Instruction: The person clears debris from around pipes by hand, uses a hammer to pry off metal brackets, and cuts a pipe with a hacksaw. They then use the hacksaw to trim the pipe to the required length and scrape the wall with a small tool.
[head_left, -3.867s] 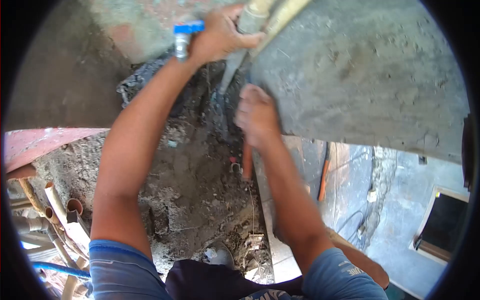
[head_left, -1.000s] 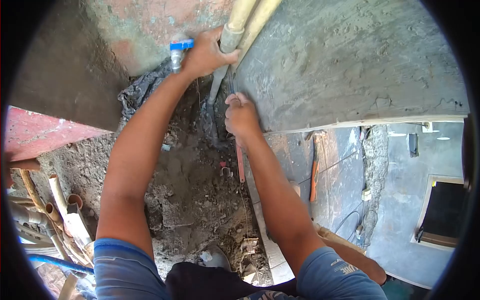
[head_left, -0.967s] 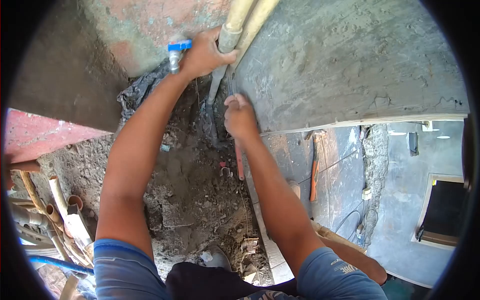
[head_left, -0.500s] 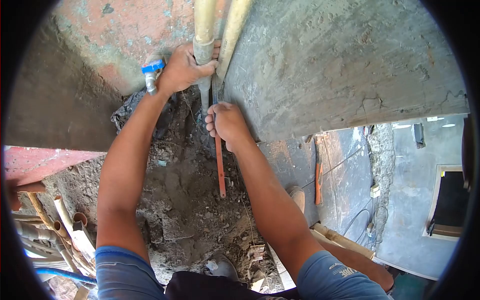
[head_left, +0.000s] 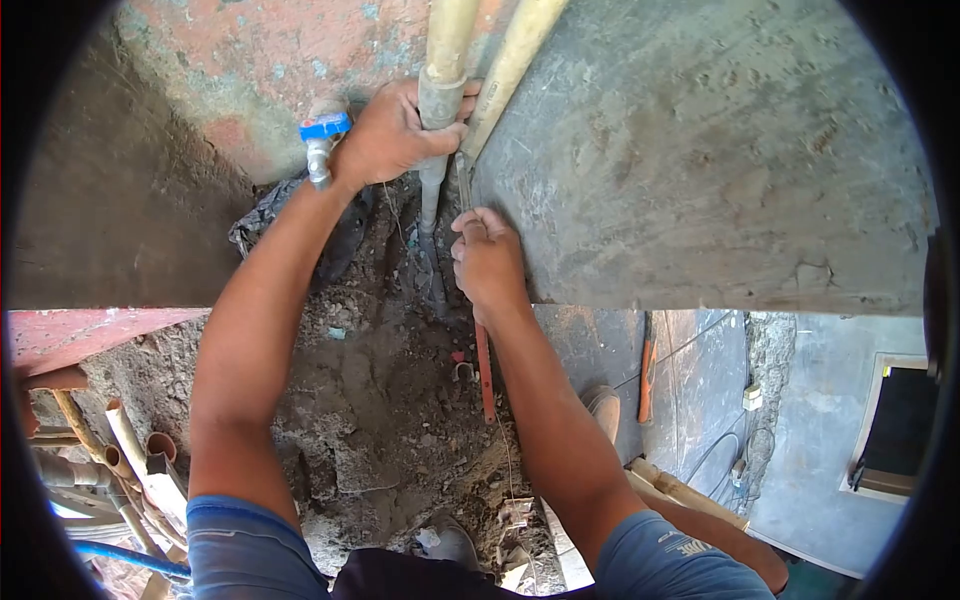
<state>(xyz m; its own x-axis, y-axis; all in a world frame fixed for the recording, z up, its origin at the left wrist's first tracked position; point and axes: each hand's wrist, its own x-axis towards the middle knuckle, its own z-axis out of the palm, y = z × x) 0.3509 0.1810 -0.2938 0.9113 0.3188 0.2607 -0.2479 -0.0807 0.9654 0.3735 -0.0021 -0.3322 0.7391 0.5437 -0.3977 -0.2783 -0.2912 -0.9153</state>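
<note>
My left hand (head_left: 405,135) is wrapped round the grey coupling (head_left: 441,100) of a vertical beige pipe (head_left: 452,40). A second beige pipe (head_left: 515,65) slants up beside it. Lower and to the right, my right hand (head_left: 487,258) is closed on a long thin tool with a grey upper part (head_left: 463,180) and an orange-red lower end (head_left: 486,375). The tool's tip is near the lower end of the slanting pipe. A tap with a blue handle (head_left: 325,126) sits by my left wrist.
Dug earth (head_left: 370,400) lies below my hands. A grey wall panel (head_left: 700,170) stands close on the right. Pipes and sticks (head_left: 130,440) are piled at the lower left. An orange-handled tool (head_left: 646,380) lies at the right; shoes show below.
The view has shifted, so the pipes and hands appear further right. My right hand has moved away from the vertical pipe with the long tool. My left hand keeps its grip on the coupling.
</note>
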